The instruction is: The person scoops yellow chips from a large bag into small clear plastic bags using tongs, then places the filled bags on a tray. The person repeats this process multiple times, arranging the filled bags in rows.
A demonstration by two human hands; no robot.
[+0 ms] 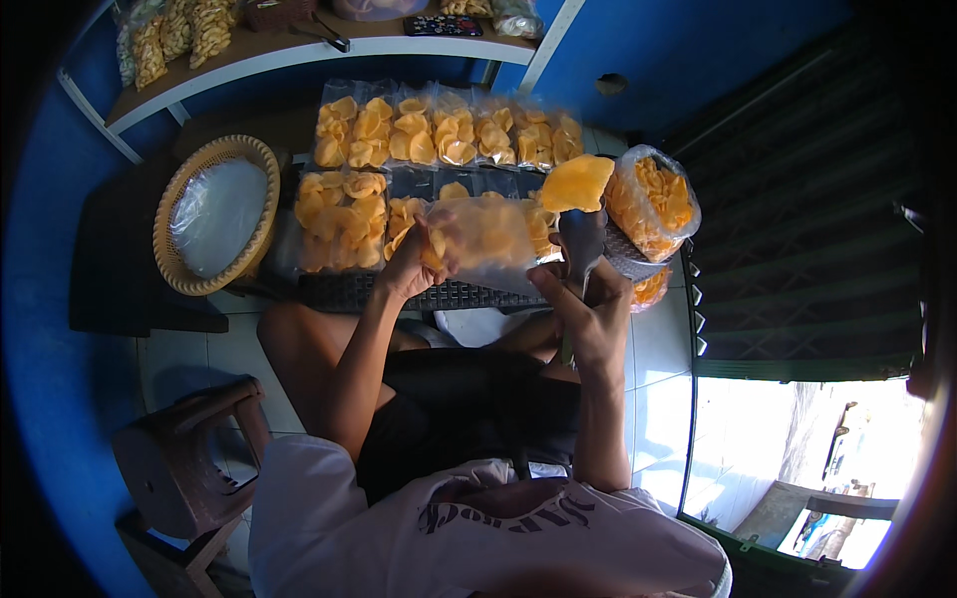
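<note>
My left hand (409, 267) grips a translucent bag (488, 239) at its left end, orange chips showing through it. My right hand (596, 319) is closed round a metal utensil (583, 239), its thumb at the bag's right end; the utensil's exact shape is unclear. One large yellow-orange chip (576, 181) sits at the utensil's upper end. Filled chip bags (429, 135) lie in two rows beyond my hands, the nearer row partly hidden by the held bag. An open sack of orange chips (653, 199) stands on a dark woven base right of the rows.
A wicker basket of clear plastic bags (214, 214) is at the left. A shelf (419, 55) with snack bags runs along the back. A brown plastic stool (179, 458) stands at lower left. A dark shutter (807, 219) and a bright opening (768, 439) are at the right.
</note>
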